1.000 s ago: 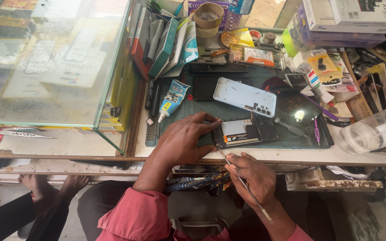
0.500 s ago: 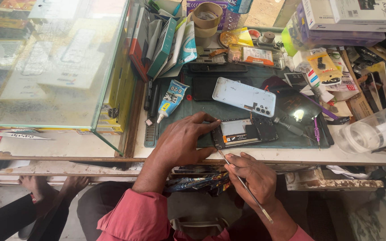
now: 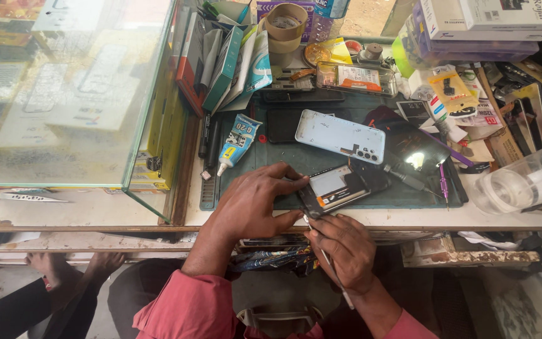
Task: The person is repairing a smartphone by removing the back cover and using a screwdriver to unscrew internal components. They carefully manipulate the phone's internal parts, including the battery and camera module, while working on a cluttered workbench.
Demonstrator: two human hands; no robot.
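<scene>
1. An opened smartphone with its back cover off (image 3: 337,187) lies at the front edge of the dark green rubber work mat (image 3: 296,157), tilted. Its exposed inside shows a pale grey panel with an orange strip beside it, framed in black.
2. Your left hand (image 3: 252,204) rests on the mat at the phone's left end. The fingers are spread and half curled, with forefinger and thumb pinching that end and holding it flat.
3. Your right hand (image 3: 343,248) sits at the counter's front edge just below the phone. Its fingers are closed around a thin metal tool (image 3: 327,263), whose tip touches the phone's lower left corner.
4. A light blue phone back cover with camera holes (image 3: 341,136) lies on the mat just behind the phone, apart from it.
5. A blue and white glue tube (image 3: 236,143) lies at the mat's left edge.
6. A glass display case (image 3: 70,94) stands at the counter's left.
</scene>
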